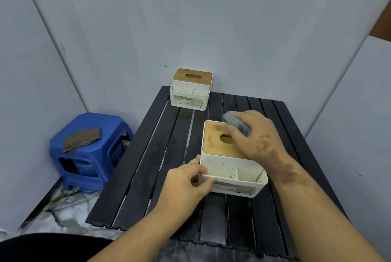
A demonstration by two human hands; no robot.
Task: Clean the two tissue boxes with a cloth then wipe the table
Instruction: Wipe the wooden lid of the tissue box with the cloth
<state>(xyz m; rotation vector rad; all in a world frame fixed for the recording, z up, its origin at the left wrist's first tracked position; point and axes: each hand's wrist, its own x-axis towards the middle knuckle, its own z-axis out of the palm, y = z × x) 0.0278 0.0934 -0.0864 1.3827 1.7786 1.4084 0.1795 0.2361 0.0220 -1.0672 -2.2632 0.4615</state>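
A white tissue box with a wooden lid (215,143) stands in the middle of the black slatted table (148,155); its front compartments are spotted with dirt. My left hand (188,183) grips the box's front left corner. My right hand (251,134) presses a grey cloth (239,124) onto the far right part of the lid, beside the oval slot. A second white tissue box with a wooden lid (190,90) stands at the table's far edge, untouched and also stained.
A blue plastic stool (88,155) stands left of the table with a folded brownish cloth (82,138) on top. Pale wall panels enclose the table at the back and both sides. Marbled floor shows at the lower left.
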